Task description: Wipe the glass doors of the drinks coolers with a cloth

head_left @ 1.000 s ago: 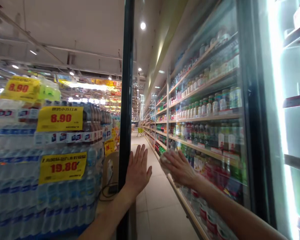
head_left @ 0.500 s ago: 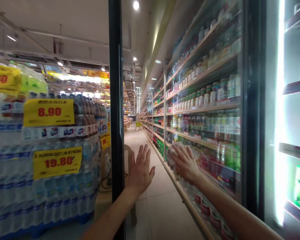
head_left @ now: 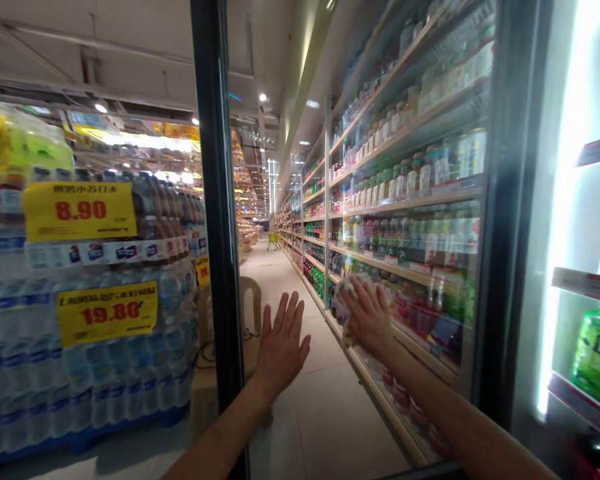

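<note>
A glass door with a dark frame stands in front of me, and the aisle shows through its pane. My left hand lies flat against the glass beside the left frame bar, fingers stretched and holding nothing. To its right, my right hand presses a pale crumpled cloth on the pane. The cloth sticks out past the fingers on the left side; the rest of it is hidden under the hand.
Stacked water bottles with yellow price signs stand at the left. Behind the left frame bar is a beige chair. Lit cooler shelves are at the right; a green cart stands far down the aisle.
The view has shifted and tilted slightly, and the door frame's left bar appears farther left. My right hand and the cloth have moved a little on the glass; my left hand stays flat.
</note>
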{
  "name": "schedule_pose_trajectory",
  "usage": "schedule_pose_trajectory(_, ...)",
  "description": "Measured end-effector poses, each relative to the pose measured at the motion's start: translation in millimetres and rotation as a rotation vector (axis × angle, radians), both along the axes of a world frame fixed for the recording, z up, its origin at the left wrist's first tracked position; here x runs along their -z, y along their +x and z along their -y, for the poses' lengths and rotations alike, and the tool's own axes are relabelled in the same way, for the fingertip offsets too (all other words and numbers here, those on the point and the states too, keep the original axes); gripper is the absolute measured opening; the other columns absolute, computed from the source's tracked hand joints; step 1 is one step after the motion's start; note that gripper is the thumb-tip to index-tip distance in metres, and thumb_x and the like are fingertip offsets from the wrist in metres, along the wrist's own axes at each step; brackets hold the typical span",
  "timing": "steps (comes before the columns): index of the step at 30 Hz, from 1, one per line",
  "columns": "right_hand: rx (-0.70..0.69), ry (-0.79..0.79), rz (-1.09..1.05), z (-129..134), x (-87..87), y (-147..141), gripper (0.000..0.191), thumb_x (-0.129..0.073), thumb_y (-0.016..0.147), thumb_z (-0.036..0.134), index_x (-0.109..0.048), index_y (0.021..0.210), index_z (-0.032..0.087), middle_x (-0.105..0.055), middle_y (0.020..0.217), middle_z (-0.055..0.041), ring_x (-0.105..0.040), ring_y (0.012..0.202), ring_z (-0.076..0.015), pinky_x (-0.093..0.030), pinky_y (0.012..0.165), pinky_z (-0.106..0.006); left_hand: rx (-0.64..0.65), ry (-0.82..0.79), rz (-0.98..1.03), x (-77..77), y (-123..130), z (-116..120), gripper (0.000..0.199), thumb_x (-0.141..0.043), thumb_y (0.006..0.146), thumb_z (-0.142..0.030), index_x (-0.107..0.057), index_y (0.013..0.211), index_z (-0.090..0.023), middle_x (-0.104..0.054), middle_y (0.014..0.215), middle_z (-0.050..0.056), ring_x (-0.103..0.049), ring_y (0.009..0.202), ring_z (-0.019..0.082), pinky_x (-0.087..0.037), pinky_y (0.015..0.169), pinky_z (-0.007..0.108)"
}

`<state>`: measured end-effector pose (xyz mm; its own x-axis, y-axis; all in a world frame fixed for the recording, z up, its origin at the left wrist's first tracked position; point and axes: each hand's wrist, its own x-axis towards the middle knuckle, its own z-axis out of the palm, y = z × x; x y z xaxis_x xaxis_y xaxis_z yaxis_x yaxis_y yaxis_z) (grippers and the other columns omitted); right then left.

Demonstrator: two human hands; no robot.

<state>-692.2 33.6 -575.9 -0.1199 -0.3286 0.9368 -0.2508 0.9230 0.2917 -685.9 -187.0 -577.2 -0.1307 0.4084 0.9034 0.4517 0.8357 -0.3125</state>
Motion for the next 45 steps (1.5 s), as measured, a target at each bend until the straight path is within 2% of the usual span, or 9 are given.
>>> schedule_pose_trajectory(4,-0.019,-0.195,-0.045,-2,-29.4,-11,0.057,-0.043,0.081,0.019,-0.036,0.137,0.024,-0.029,0.147,-0.0088,-0.021,0.136,-0.0295,-0.019,0.108,-0.054,0.065,-0.001,0.001,4.3,6,-2,0.055,-0.047,0.084,-0.025,-0.031,0.134,-0.009,-0.041,0.137,0.017,-0.02,0.137,0.026,-0.015,0.111,0.049)
schedule_pose_trajectory(9,-0.369,-0.273,0.156,28,-7.7,3,0.058,-0.032,0.088,0.023,-0.014,0.143,0.03,-0.027,0.148,-0.004,-0.02,0.138,-0.0236,-0.016,0.11,-0.055,0.284,-0.101,-0.04,6.8,10,-26,0.059,-0.046,0.084,-0.02,-0.024,0.138,-0.009,-0.045,0.134,0.016,-0.023,0.136,0.022,-0.029,0.107,0.04)
schedule_pose_trajectory(15,-0.773,-0.397,0.395,53,-16.1,35,0.055,-0.025,0.093,0.031,-0.005,0.144,0.028,-0.024,0.15,-0.0033,-0.026,0.136,-0.0154,-0.031,0.109,-0.039,0.176,0.071,-0.147,-27.5,-10,-47,0.05,-0.042,0.088,-0.024,-0.03,0.135,-0.015,-0.043,0.137,0.015,-0.018,0.137,0.021,-0.012,0.112,0.046)
schedule_pose_trajectory(20,-0.382,-0.334,0.046,17,-40.0,24,0.054,-0.03,0.09,0.026,-0.016,0.142,0.028,-0.028,0.147,-0.0054,-0.024,0.136,-0.0193,-0.022,0.111,-0.047,0.13,0.191,-0.207,-94.3,-19,-14,0.041,-0.052,0.083,-0.031,-0.046,0.122,-0.018,-0.033,0.144,0.011,-0.021,0.136,0.025,-0.01,0.112,0.05)
schedule_pose_trajectory(23,-0.104,-0.282,-0.051,-2,-35.9,4,0.054,-0.032,0.089,0.024,-0.021,0.141,0.026,-0.028,0.147,-0.0072,-0.019,0.138,-0.0211,-0.017,0.11,-0.049,0.142,0.249,-0.24,-116.4,-18,-4,0.042,-0.054,0.082,-0.033,-0.049,0.119,-0.015,-0.025,0.147,0.009,-0.018,0.137,0.027,-0.013,0.112,0.05)
schedule_pose_trajectory(27,0.052,-0.123,-0.064,-6,-15.2,-12,0.051,-0.038,0.086,0.024,-0.033,0.136,0.024,-0.035,0.144,-0.008,-0.017,0.139,-0.0218,-0.014,0.111,-0.048,0.223,-0.118,-0.283,-88.3,-21,-27,0.043,-0.046,0.085,-0.02,-0.042,0.127,-0.015,-0.036,0.142,0.01,-0.021,0.137,0.02,-0.022,0.111,0.04)
schedule_pose_trajectory(30,0.075,-0.077,-0.094,-9,-10.0,-13,0.048,-0.039,0.085,0.026,-0.038,0.133,0.022,-0.04,0.14,-0.0092,-0.018,0.138,-0.0215,-0.014,0.11,-0.047,0.195,-0.321,-0.297,-62.2,-25,-44,0.043,-0.042,0.086,-0.015,-0.042,0.129,-0.017,-0.043,0.138,0.008,-0.021,0.136,0.019,-0.013,0.114,0.04)
schedule_pose_trajectory(38,0.118,-0.307,-0.144,-31,-17.2,-19,0.054,-0.034,0.089,0.03,-0.025,0.141,0.024,-0.027,0.148,-0.0102,-0.018,0.138,-0.0229,-0.014,0.109,-0.049,0.033,0.236,-0.239,-111.2,-31,5,0.052,-0.045,0.085,-0.021,-0.033,0.136,-0.02,-0.025,0.147,0.012,-0.017,0.138,0.023,-0.009,0.114,0.047)
schedule_pose_trajectory(45,0.121,-0.302,-0.156,-25,-10.7,-18,0.055,-0.035,0.089,0.031,-0.023,0.142,0.025,-0.025,0.149,-0.0096,-0.019,0.138,-0.0246,-0.014,0.109,-0.049,0.126,-0.504,-0.307,-31.1,-23,-12,0.044,-0.044,0.085,-0.017,-0.042,0.129,-0.017,-0.033,0.144,0.007,-0.016,0.137,0.019,-0.005,0.115,0.043)
